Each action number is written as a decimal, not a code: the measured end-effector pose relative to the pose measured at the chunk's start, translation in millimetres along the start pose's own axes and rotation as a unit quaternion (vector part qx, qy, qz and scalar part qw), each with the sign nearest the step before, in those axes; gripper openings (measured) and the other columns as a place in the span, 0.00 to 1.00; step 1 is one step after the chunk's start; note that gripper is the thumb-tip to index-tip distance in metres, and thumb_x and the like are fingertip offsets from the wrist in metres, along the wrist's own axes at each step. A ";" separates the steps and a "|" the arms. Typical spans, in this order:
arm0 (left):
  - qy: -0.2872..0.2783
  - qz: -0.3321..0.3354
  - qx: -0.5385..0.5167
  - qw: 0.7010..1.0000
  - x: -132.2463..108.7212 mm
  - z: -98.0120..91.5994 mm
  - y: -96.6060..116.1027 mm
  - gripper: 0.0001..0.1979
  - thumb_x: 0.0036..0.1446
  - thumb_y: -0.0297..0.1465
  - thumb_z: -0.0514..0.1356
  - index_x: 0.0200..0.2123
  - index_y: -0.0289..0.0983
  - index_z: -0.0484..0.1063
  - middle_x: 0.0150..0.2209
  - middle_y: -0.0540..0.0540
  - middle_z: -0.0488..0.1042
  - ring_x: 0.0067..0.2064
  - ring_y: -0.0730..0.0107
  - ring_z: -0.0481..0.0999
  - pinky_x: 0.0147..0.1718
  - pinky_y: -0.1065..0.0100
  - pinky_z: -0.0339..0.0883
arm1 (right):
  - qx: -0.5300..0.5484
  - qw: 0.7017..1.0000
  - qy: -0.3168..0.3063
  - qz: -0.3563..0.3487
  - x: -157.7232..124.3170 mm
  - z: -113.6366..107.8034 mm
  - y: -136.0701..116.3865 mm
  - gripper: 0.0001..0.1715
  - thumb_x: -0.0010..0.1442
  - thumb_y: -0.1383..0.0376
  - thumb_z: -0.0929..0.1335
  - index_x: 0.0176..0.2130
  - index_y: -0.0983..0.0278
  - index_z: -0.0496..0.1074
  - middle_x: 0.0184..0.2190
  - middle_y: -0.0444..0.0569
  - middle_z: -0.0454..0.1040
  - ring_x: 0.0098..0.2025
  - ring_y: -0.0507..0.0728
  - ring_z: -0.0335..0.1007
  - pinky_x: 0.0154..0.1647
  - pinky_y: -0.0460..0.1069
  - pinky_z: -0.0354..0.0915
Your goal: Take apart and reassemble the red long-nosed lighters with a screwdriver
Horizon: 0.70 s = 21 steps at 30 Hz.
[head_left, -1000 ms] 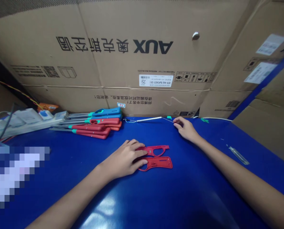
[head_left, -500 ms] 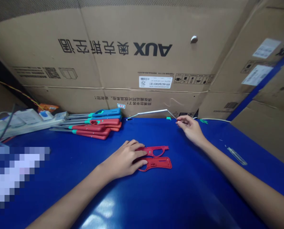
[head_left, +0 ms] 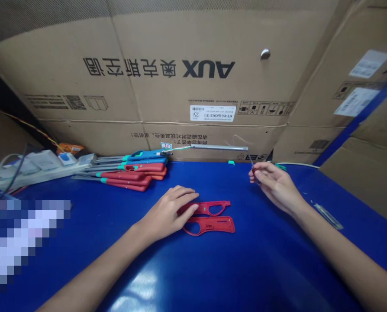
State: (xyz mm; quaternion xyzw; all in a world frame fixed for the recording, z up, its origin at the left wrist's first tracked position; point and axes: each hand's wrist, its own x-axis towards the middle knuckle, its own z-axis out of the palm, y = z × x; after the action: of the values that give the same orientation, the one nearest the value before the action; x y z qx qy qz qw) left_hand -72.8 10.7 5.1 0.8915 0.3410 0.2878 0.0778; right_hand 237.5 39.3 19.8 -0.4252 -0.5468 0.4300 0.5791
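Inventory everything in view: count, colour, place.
cardboard: several panels, brown, behind
table: one, blue, beneath
handle halves: two, red, centre
metal tube with wires: one, silver, before cardboard
thin rod: one, grey, centre right
lighters: several, red, blue, orange, left
power strip with cables: one, white, far left
packet: one, orange, left
number label: one, white, behind lighters
plastic piece: one, clear, right
scraps: two, green, far side
Lower left: pixelated
left hand: one, bare, at handle halves
right hand: one, bare, holding thin rod

Upside-down "AUX" [head_left: 208, 69] on cardboard [head_left: 167, 37]
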 end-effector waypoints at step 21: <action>0.206 -0.070 -0.241 0.946 0.8 -0.6 9.7 0.19 0.69 0.36 0.49 0.61 0.45 0.61 0.54 0.44 0.73 0.43 0.68 0.77 0.43 0.63 0.73 | -0.128 0.973 -0.190 0.039 -24.4 33.4 8.2 0.18 0.57 0.52 0.70 0.39 0.63 0.70 0.33 0.50 0.76 0.35 0.56 0.74 0.42 0.55 0.69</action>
State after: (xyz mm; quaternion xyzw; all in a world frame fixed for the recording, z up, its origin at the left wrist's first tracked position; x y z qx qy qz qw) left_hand -67.2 3.9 9.2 0.7411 0.3319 0.5327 0.2385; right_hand 203.1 18.7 6.8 -0.4269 -0.6802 0.4516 0.3888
